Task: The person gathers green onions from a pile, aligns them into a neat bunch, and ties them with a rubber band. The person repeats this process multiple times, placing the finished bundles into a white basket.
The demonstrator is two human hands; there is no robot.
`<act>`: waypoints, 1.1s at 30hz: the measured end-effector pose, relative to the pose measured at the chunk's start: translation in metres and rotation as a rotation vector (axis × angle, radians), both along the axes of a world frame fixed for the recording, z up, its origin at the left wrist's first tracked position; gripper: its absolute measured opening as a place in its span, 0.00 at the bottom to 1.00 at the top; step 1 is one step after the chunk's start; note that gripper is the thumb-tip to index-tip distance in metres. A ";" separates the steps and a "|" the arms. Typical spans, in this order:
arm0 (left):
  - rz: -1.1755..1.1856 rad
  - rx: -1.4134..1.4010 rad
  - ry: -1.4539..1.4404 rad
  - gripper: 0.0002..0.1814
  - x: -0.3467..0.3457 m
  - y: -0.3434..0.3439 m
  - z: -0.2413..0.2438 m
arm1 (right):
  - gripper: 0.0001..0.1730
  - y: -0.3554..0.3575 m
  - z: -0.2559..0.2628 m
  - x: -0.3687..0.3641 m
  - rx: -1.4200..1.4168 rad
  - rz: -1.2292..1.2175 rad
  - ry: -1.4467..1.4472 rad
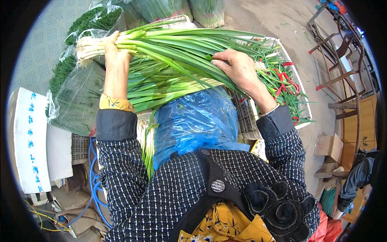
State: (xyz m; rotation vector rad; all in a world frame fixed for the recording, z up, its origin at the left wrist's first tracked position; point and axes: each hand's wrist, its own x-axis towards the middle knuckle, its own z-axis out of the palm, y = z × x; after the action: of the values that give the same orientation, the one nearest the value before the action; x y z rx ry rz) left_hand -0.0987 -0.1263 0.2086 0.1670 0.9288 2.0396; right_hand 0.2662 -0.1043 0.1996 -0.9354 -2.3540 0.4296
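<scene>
My left hand [116,50] grips a bunch of green onions [169,42] just beside its white, rooted ends, which point left. Among the long leaves of that bunch, my right hand [237,66] has its thumb and forefinger close together at a small piece of green leaf; how firmly it holds this I cannot tell. Below the bunch, more green onions [145,90] lie across, near a blue plastic sheet [193,115] over my lap. A white plastic crate [304,90] at the right holds loose leaves and red ties.
Clear plastic bags of greens [81,99] stand at the left and at the top. A white foam box [31,139] with writing and a blue hose [95,187] are at the left. Wooden chairs [341,81] and a cardboard box [329,148] stand right, near another person's arm [356,184].
</scene>
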 end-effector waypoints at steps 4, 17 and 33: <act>0.058 -0.019 0.030 0.13 0.011 0.000 0.006 | 0.13 0.009 -0.008 -0.002 -0.054 -0.004 0.024; 0.065 -0.045 0.004 0.13 0.015 -0.003 0.008 | 0.09 0.006 -0.012 0.001 -0.236 0.019 0.251; 0.116 -0.120 -0.095 0.15 0.001 -0.004 -0.001 | 0.13 0.087 -0.041 0.299 -0.247 -0.587 0.541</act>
State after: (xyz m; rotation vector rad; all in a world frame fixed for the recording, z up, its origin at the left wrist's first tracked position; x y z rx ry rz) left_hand -0.0977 -0.1299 0.2080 -0.0496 1.0181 2.0716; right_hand 0.5655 -0.0175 0.1590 -1.3627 -1.4807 0.6389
